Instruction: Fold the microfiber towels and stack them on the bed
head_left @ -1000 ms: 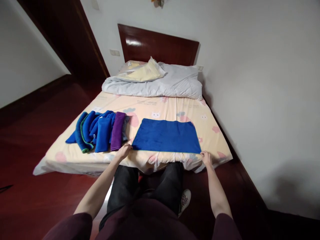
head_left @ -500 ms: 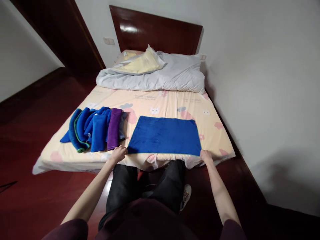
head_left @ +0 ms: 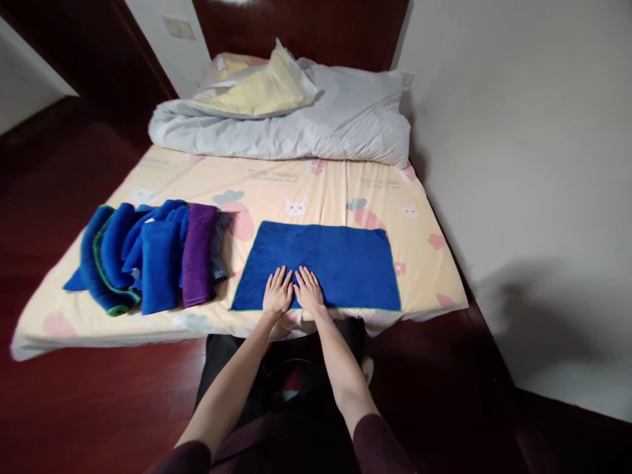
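Note:
A blue towel (head_left: 340,260) with a thin green edge lies spread flat on the bed (head_left: 192,178), near its front edge. My left hand (head_left: 278,291) rests palm down on the towel's front part, left of its middle, fingers spread. Right beside it, my right hand (head_left: 309,289) lies flat on the same towel, its fingers stretched out. Neither hand grips anything. To the left is a group of rolled or folded cloths: a blue one (head_left: 160,266), a purple one (head_left: 199,253), a dark grey one (head_left: 218,247) and several other blue ones.
A white quilt (head_left: 345,125) is bunched across the far part of the bed, with a pale yellow item (head_left: 261,89) in clear wrapping on it. The dark headboard (head_left: 306,26) stands behind. A white wall (head_left: 518,164) runs along the right side.
Both hands have let go of the towel's front corners and moved inward, now lying flat side by side on it. The view has tilted down and come closer to the bed.

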A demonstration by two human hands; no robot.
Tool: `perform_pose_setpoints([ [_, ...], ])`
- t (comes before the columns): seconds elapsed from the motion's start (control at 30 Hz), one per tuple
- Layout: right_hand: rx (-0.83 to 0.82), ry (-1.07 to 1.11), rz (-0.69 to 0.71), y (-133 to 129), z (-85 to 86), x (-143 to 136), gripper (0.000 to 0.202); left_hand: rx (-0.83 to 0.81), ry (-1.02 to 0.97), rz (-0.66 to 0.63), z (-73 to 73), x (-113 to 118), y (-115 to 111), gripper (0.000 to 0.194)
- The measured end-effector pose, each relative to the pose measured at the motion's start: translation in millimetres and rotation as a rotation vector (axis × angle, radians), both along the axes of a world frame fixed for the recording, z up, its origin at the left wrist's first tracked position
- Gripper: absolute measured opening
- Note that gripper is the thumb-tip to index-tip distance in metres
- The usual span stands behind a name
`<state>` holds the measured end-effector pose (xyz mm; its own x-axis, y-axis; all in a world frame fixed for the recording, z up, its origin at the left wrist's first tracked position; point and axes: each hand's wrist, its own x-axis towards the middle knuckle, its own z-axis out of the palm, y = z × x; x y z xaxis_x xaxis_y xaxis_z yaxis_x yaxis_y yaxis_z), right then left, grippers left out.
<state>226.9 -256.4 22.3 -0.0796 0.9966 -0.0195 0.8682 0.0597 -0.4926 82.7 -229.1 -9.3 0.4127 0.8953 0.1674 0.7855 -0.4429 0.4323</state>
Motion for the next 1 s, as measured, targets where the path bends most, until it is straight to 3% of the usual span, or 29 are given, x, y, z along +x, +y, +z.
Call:
perform_pose_setpoints([
  [0.1, 0.06, -0.026, -0.007, -5.5, -14.6, 2.4, 0.058, 0.023, -0.023, 0.011, -5.3, -5.3, -0.7, 0.059],
  [0.3, 0.088, -0.086, 0.0, -2.4, -13.8, 37.3, 0.06, 0.004, -0.011, 0.024, 2.8, -2.8, 1.1, 0.059],
  [0.47, 0.073, -0.16, -0.134, -14.4, -14.3, 112.2, 0.064, 0.011, -0.001, 0.026, 5.8, -2.9, -0.5, 0.059],
  [0.63, 0.021, -0.281, -0.37, -44.4, -15.6, 198.2, 0.067, -0.011, -0.013, 0.033, 8.5, -2.2, -0.6, 0.059],
  [0.73, 0.015, -0.341, -0.491, -56.4, -18.2, 229.8, 0.068, -0.015, -0.015, 0.033, 10.0, -1.6, -0.1, 0.059],
  [1.0, 0.05, -0.398, -0.549, -57.0, -31.0, 240.5, 0.068, 0.021, 0.027, 0.036, 8.5, -0.6, -3.4, 0.059],
])
